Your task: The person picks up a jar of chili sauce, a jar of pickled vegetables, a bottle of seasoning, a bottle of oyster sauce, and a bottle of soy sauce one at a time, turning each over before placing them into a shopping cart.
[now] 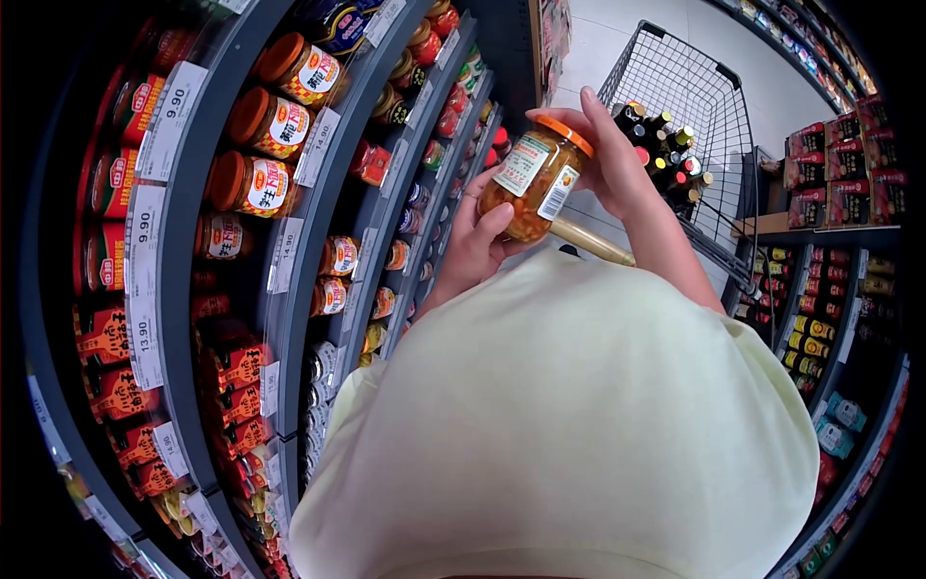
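Note:
A glass jar (521, 217) with an orange lid and amber, chunky contents is held tilted in front of my chest. Its white label and a barcode face me. My left hand (470, 236) wraps round the lower left of the jar, thumb across the front. On the other side, my right hand (614, 159) grips the jar near the lid; its thumb points up and some fingers are hidden behind the glass. Close beyond both hands stands a black wire shopping cart (719, 82) holding several dark bottles (666, 145), with its pale handle (593, 241) near my body.
Tall grey shelves (178, 241) with price tags run along my left, packed with orange-lidded jars (275, 123) and red packets (121, 393). Stacked dark red boxes (844, 159) and more shelves of jars (810, 338) stand on the right. Pale floor tiles (603, 39) lie ahead.

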The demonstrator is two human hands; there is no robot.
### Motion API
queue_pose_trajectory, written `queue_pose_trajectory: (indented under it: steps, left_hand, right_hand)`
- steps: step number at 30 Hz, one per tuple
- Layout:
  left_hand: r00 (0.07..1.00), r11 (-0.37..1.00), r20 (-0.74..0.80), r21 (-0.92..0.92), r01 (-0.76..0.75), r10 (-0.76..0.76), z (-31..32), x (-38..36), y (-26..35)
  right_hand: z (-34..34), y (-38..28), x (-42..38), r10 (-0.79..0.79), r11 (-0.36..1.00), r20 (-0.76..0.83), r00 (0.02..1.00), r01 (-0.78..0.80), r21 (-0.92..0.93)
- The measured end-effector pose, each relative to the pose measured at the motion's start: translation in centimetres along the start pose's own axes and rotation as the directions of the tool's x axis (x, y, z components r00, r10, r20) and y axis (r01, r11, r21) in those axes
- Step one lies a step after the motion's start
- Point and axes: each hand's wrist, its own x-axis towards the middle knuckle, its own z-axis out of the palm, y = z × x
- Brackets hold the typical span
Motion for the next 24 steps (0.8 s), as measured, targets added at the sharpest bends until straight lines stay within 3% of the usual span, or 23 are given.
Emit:
queue_pose_trajectory:
  steps: [3, 7, 10, 15, 17, 19, 21, 23, 24]
  left_hand:
    - [1.000, 1.000, -0.013, 0.005, -0.019, 0.019, -0.1, 0.1, -0.2]
    - [0.998, 0.995, -0.029, 0.084, -0.053, 0.055, 0.0, 0.5, -0.1]
    - [0.995, 0.988, 0.017, 0.126, 0.092, -0.095, -1.6, 1.2, 0.0]
    - [0.983, 0.978, 0.184, 0.210, -0.018, -0.022, 2.9, 3.7, 0.4]
    - [0.968, 0.947, 0.237, 0.287, -0.147, 0.078, 3.3, 5.7, -0.3]
    - [0.981, 0.918, 0.162, 0.362, -0.161, 0.108, 4.1, 7.5, -1.5]
    - [0.997, 0.862, 0.022, 0.501, -0.077, 0.077, 3.6, 8.9, -2.1]
    - [0.994, 0.709, 0.004, 0.700, -0.084, 0.114, 2.8, 10.0, -3.4]
    - [0.987, 0.555, 0.042, 0.823, -0.122, 0.155, 2.5, 10.1, -4.0]
  right_hand:
    - [0.2, -0.1, -0.3, -0.040, 0.999, 0.059, 0.997, 0.039, 0.016]
    - [-1.3, -0.9, -2.0, -0.095, 0.966, 0.208, 0.973, 0.141, -0.219]
    - [-2.9, -0.8, -2.9, -0.097, 0.980, 0.216, 0.972, 0.132, -0.150]
    - [-5.9, -0.6, -5.1, -0.145, 0.986, 0.051, 0.988, 0.149, -0.081]
    - [-7.2, -0.3, -5.5, -0.181, 0.982, -0.008, 0.983, 0.180, -0.061]
    - [-9.3, 0.1, -6.6, -0.232, 0.970, -0.118, 0.966, 0.238, 0.043]
    - [-11.8, -0.2, -7.5, -0.257, 0.965, -0.225, 0.940, 0.261, -0.011]
    - [-14.4, -1.0, -8.3, -0.241, 0.969, -0.383, 0.892, 0.243, -0.044]
    - [-15.9, -0.9, -8.4, -0.233, 0.968, -0.447, 0.864, 0.251, -0.020]
